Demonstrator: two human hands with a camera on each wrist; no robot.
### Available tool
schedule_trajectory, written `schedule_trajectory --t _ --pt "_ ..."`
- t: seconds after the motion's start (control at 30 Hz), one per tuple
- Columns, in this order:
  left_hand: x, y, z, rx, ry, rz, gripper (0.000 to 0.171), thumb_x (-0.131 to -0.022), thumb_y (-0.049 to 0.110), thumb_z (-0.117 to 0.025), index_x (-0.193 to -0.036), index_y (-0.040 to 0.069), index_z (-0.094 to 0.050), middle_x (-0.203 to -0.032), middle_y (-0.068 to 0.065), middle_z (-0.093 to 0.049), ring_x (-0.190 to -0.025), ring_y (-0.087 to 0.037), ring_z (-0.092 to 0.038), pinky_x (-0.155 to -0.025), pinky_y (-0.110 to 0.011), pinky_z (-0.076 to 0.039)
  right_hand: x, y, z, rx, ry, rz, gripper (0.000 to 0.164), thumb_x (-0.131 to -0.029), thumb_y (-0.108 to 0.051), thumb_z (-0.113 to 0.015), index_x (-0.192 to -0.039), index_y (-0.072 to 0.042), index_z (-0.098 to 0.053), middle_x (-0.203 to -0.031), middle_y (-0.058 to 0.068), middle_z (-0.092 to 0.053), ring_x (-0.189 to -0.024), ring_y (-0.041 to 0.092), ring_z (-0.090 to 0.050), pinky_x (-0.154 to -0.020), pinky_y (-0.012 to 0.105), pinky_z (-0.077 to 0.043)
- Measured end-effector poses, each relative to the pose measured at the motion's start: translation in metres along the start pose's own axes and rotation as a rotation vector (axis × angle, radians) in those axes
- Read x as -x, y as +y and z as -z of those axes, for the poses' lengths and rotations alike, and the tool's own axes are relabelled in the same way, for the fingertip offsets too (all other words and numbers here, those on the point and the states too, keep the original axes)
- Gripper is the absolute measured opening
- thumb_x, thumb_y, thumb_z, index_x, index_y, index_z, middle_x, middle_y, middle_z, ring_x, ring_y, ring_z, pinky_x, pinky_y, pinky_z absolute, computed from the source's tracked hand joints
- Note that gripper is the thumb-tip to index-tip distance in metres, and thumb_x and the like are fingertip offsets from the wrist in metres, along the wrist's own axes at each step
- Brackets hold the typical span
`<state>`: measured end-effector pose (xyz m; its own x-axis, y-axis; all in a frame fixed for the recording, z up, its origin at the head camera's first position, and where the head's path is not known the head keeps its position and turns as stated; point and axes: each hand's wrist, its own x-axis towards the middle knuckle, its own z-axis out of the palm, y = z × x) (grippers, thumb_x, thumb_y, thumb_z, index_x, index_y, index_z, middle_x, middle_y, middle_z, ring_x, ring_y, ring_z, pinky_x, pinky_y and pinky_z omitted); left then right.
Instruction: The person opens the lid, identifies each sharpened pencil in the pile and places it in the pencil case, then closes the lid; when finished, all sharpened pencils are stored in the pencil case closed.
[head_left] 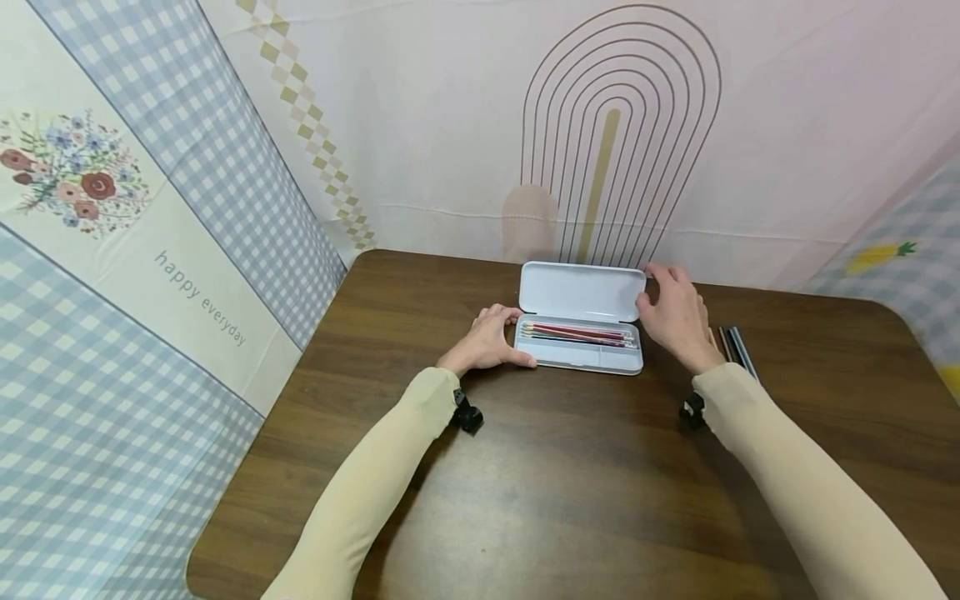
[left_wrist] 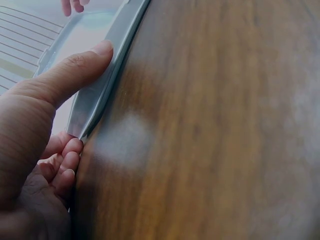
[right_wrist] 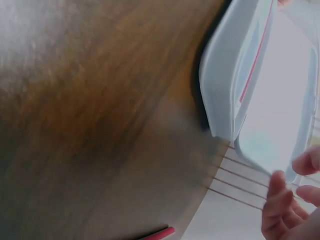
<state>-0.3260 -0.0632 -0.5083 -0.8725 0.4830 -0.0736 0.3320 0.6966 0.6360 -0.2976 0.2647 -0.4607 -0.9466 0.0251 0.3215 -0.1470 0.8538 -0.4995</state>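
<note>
A pale blue pencil case (head_left: 567, 356) stands on the table with its lid (head_left: 581, 292) raised at the back. Several pencils (head_left: 577, 334), some red, lie side by side in its rear tray. My left hand (head_left: 487, 340) holds the case by its left end; in the left wrist view the thumb (left_wrist: 80, 70) lies over the front wall and the other fingers curl at the end. At the lid's upper right corner is my right hand (head_left: 677, 318), pinching the edge between thumb and fingers (right_wrist: 280, 200).
Several slim, pen-like sticks (head_left: 738, 346) lie on the brown wooden table (head_left: 570, 483), right of the case and partly behind the right wrist. A printed cloth (head_left: 450, 125) hangs along the table's back edge.
</note>
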Motion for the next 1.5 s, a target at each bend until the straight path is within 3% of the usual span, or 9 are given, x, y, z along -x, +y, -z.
schedule_trajectory --t 0.2,0.37,0.57,0.73,1.0,1.17,1.27,1.4,1.5 --pt "0.0 0.001 -0.001 -0.008 0.008 0.005 0.096 -0.077 0.046 -0.098 -0.155 0.009 -0.055 -0.147 -0.014 -0.058 -0.139 -0.032 -0.048 -0.124 -0.049 -0.039 -0.004 0.004 0.003 -0.051 -0.143 -0.077 0.061 -0.105 -0.014 -0.058 -0.161 0.006 -0.044 -0.159 0.038 -0.047 -0.143 0.06 -0.049 -0.113 0.075 -0.044" --pt "0.001 0.002 -0.001 -0.003 0.01 0.006 0.096 -0.077 0.046 -0.098 -0.155 0.009 -0.055 -0.147 -0.014 -0.058 -0.139 -0.032 -0.048 -0.124 -0.05 -0.039 -0.003 0.004 0.004 -0.121 -0.157 -0.09 0.06 -0.106 -0.017 -0.06 -0.159 0.007 -0.046 -0.148 0.037 -0.059 -0.138 0.054 -0.055 -0.115 0.07 -0.044" --pt "0.002 0.002 0.0 -0.008 -0.001 0.013 0.097 -0.079 0.046 -0.097 -0.157 0.009 -0.053 -0.148 -0.014 -0.057 -0.14 -0.032 -0.047 -0.126 -0.049 -0.038 0.006 0.006 0.009 -0.193 -0.092 -0.114 0.054 -0.11 -0.037 -0.061 -0.149 0.0 -0.06 -0.134 0.026 -0.069 -0.103 0.037 -0.071 -0.087 0.041 -0.057" --pt "0.003 0.002 0.001 0.003 -0.001 0.02 0.1 -0.078 0.046 -0.098 -0.158 0.006 -0.052 -0.149 -0.015 -0.058 -0.141 -0.032 -0.047 -0.127 -0.049 -0.037 0.016 0.005 0.014 -0.266 -0.058 -0.156 0.054 -0.111 -0.051 -0.058 -0.135 -0.005 -0.07 -0.117 0.023 -0.074 -0.067 0.02 -0.073 -0.06 0.021 -0.049" --pt "0.003 0.004 0.002 0.031 -0.015 0.024 0.102 -0.078 0.045 -0.098 -0.158 0.003 -0.051 -0.151 -0.016 -0.056 -0.144 -0.032 -0.045 -0.129 -0.049 -0.036 0.037 0.0 0.017 -0.276 -0.125 -0.234 0.057 -0.107 -0.058 -0.062 -0.131 -0.008 -0.075 -0.103 0.023 -0.077 -0.072 0.022 -0.072 -0.058 0.029 -0.045" --pt "0.002 0.003 0.003 0.051 -0.017 0.026 0.105 -0.077 0.045 -0.099 -0.16 0.003 -0.048 -0.154 -0.016 -0.054 -0.146 -0.033 -0.043 -0.129 -0.049 -0.038 0.047 0.001 0.02 -0.228 -0.237 -0.204 0.061 -0.105 -0.055 -0.068 -0.142 -0.007 -0.069 -0.139 0.026 -0.067 -0.085 0.031 -0.078 -0.07 0.034 -0.053" --pt "0.002 0.001 0.003 0.055 -0.022 0.026 0.109 -0.076 0.045 -0.099 -0.162 0.003 -0.047 -0.156 -0.016 -0.053 -0.147 -0.032 -0.043 -0.129 -0.048 -0.038 0.049 0.001 0.019 -0.155 -0.337 -0.161 0.074 -0.103 -0.055 -0.07 -0.154 -0.003 -0.058 -0.158 0.03 -0.053 -0.118 0.043 -0.073 -0.094 0.054 -0.059" --pt "0.002 0.0 0.005 0.055 -0.037 0.024 0.112 -0.076 0.048 -0.099 -0.164 0.005 -0.045 -0.156 -0.014 -0.052 -0.149 -0.031 -0.042 -0.129 -0.048 -0.039 0.049 0.004 0.016 -0.089 -0.445 -0.135 0.089 -0.101 -0.054 -0.075 -0.162 0.003 -0.045 -0.167 0.035 -0.04 -0.152 0.055 -0.041 -0.124 0.076 -0.031" --pt "0.003 0.001 0.007 0.063 -0.046 0.026 0.111 -0.077 0.049 -0.097 -0.164 0.006 -0.045 -0.156 -0.014 -0.052 -0.148 -0.03 -0.043 -0.128 -0.049 -0.04 0.048 0.006 0.013 -0.073 -0.477 -0.118 0.092 -0.099 -0.048 -0.079 -0.163 0.007 -0.041 -0.168 0.036 -0.038 -0.157 0.057 -0.033 -0.128 0.08 -0.018"
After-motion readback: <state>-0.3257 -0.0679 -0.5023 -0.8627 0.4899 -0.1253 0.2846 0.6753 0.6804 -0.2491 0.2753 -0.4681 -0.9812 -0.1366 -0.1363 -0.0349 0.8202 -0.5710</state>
